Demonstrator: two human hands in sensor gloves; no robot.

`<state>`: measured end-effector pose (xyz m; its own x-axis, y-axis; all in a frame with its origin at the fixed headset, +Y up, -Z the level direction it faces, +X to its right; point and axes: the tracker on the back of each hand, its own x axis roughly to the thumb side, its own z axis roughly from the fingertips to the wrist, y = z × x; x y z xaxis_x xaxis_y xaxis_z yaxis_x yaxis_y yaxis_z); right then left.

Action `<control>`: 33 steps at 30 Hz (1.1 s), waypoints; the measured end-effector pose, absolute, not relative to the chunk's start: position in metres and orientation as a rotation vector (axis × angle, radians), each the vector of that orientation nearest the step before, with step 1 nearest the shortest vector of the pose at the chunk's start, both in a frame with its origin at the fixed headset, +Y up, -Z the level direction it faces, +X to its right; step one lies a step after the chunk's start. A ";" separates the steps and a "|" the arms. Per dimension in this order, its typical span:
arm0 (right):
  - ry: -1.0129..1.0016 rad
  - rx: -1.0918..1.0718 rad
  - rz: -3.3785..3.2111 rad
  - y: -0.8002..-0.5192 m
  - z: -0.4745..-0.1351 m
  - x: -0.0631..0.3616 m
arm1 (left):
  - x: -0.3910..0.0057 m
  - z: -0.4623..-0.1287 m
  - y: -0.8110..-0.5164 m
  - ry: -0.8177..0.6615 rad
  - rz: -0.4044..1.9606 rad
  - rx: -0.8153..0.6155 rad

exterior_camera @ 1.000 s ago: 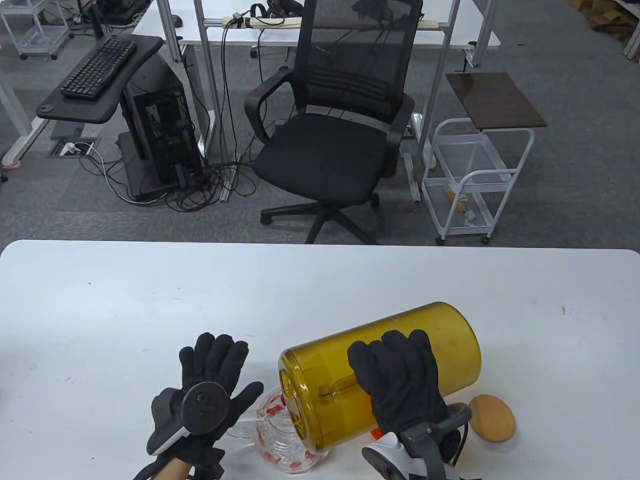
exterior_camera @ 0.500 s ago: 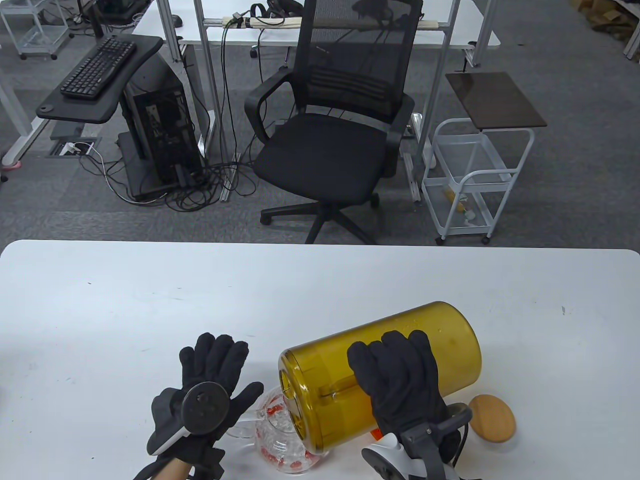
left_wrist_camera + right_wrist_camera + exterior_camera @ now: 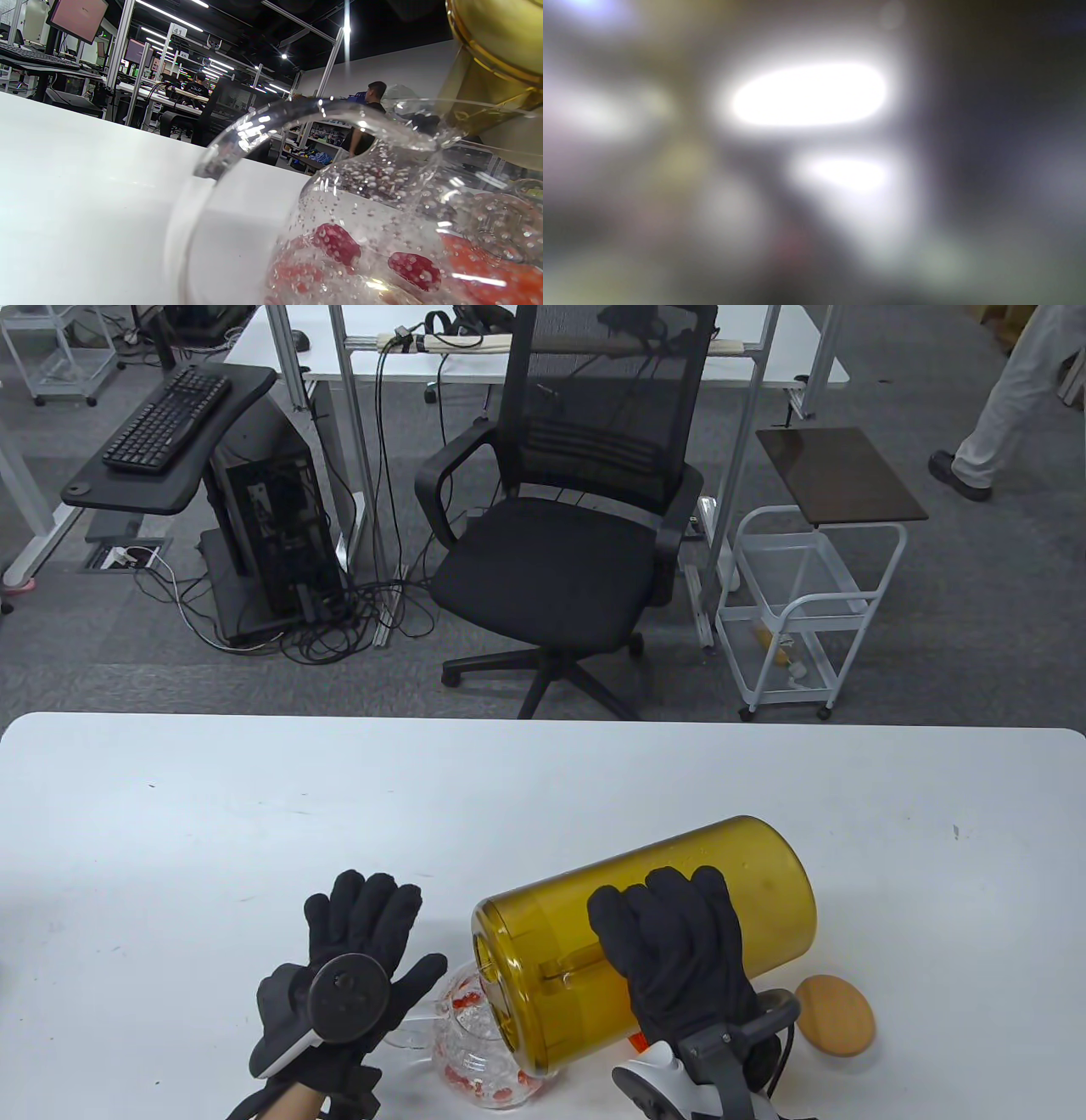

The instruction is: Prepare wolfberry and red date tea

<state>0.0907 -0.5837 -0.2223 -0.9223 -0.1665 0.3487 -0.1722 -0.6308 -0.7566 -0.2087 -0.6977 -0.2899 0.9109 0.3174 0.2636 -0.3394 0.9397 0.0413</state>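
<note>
My right hand [image 3: 674, 950] grips a large amber pitcher [image 3: 755, 882] around its handle side and holds it tipped on its side, mouth down to the left. The mouth hangs over a clear glass teapot [image 3: 475, 1056] with red berries inside. In the left wrist view the teapot [image 3: 382, 203] holds bubbly water and red berries [image 3: 337, 243], with the pitcher's rim [image 3: 496, 38] above it. My left hand [image 3: 361, 950] lies flat with fingers spread, just left of the teapot's handle, holding nothing. The right wrist view is a blur.
A round wooden lid [image 3: 836, 1015] lies on the white table [image 3: 254, 814] right of my right hand. An office chair [image 3: 560, 560] and a white cart [image 3: 797, 611] stand beyond the table's far edge.
Both hands, the pitcher and the teapot stay as they were. A person has walked into the far top right of the room.
</note>
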 end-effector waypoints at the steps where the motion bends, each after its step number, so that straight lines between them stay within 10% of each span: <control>1: -1.349 0.619 2.766 -0.584 -0.222 0.091 | -0.209 -0.290 -0.698 -0.257 0.339 0.087; 33: -1.361 0.619 2.762 -0.584 -0.222 0.090 | -0.209 -0.290 -0.698 -0.255 0.339 0.086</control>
